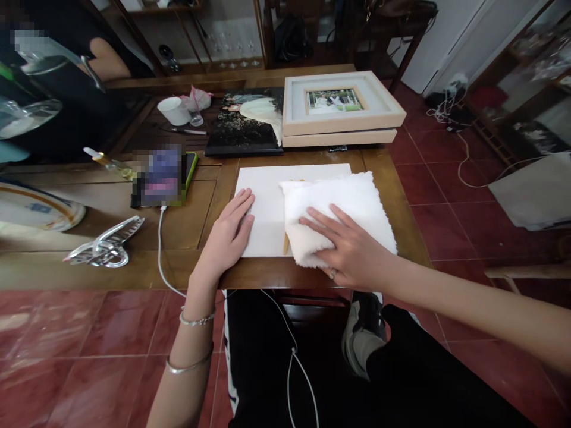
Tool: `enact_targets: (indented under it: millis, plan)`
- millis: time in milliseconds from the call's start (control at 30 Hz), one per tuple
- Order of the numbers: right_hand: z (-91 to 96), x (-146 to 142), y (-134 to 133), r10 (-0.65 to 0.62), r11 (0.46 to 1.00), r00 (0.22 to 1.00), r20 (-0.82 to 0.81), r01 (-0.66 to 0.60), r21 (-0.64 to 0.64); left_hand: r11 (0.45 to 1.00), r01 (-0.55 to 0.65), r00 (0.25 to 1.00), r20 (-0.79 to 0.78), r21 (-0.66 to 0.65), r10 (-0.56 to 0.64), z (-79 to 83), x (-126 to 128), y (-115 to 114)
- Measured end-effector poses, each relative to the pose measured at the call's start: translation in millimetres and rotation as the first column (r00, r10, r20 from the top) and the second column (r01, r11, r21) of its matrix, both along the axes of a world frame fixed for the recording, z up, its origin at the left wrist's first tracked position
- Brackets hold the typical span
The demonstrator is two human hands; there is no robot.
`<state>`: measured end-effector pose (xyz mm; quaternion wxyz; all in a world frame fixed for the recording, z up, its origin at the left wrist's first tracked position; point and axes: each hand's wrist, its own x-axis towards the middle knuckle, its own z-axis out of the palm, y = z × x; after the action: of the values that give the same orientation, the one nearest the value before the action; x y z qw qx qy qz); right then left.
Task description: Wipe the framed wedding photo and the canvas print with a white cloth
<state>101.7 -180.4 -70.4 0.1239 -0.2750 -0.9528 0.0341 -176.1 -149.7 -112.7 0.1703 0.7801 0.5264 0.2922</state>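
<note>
A white rectangular panel [267, 232] lies near the front edge of the wooden table. My left hand [229, 232] rests flat along its left edge, fingers stretched out, holding nothing. Over the panel's right half is a fluffy white cloth [352, 202], bunched at its lower left. My right hand [350, 244] presses on this cloth, two fingers extended across it and the lower fingers curled at its folded edge. A tan strip [286, 244] peeks out from under the cloth on the panel; the cloth hides the rest of it.
Behind the panel stand stacked pale wooden photo frames [343, 128] and a dark photo board [245, 122]. To the left are a white cup [173, 111], a phone [160, 178] on a white cable, a dropper bottle [111, 163] and a silver claw clip [107, 244]. A person sits across the table.
</note>
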Motion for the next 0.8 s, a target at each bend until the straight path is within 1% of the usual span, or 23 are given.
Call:
enact_targets:
  millis: [167, 300, 400, 567, 700, 800]
  plan:
    - [4.5, 0, 46, -0.024, 0.998, 0.999, 0.047, 0.026, -0.055, 1.0, 0.003, 1.0, 0.001, 0.003, -0.003, 0.5, 0, 0]
    - [5.4, 3, 81, -0.044, 0.994, 0.999, 0.016, 0.046, -0.097, 1.0, -0.003, 1.0, 0.01, -0.006, 0.003, 1.4, 1, -1]
    - [7.8, 2, 98, -0.078, 0.99, 0.997, -0.018, 0.075, -0.115, 1.0, -0.001, 1.0, 0.017, -0.003, 0.001, 1.2, 1, 0]
    - [10.4, -3, 112, -0.179, 0.977, 0.983, -0.036, 0.173, -0.127, 1.0, 0.01, 1.0, 0.029, 0.003, -0.01, 0.2, 1, 0]
    - [10.0, -3, 115, -0.17, 0.979, 0.985, -0.04, 0.165, -0.118, 1.0, 0.011, 1.0, 0.025, 0.009, -0.011, 0.3, 1, 0]
    - [9.4, -3, 107, -0.12, 0.989, 0.992, -0.023, 0.118, -0.086, 1.0, 0.01, 1.0, 0.023, 0.014, -0.011, 0.5, 1, 0]
